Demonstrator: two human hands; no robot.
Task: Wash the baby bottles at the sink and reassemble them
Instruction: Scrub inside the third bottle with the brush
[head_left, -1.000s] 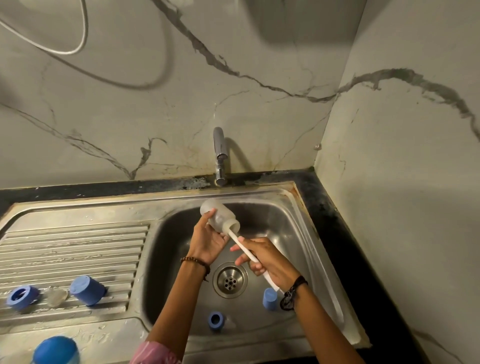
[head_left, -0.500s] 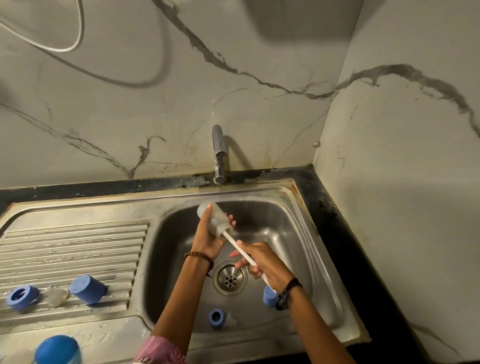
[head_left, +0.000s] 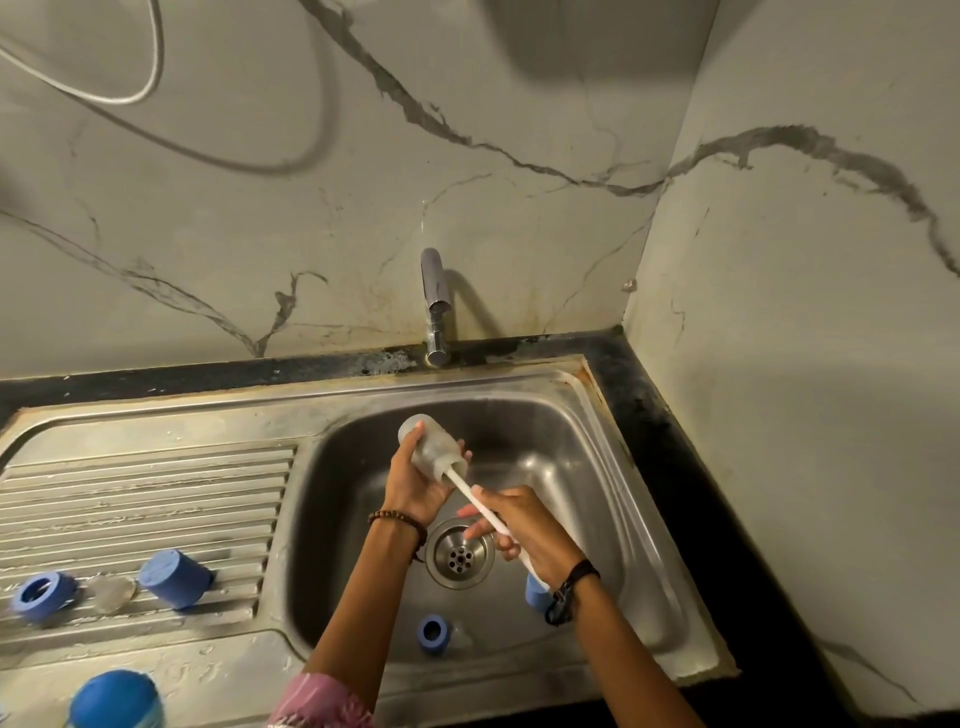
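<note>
While left hand grips bottle over sink, right hand clasps brush handle.

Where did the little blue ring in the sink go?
In the head view, the blue ring lies on the sink basin floor at the near edge, just below the drain, between the person's two forearms.

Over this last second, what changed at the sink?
The brush handle went deeper into the bottle, with the right hand closing toward the left hand. Both grips held. The blue parts on the drainboard and in the basin stayed put.
</note>
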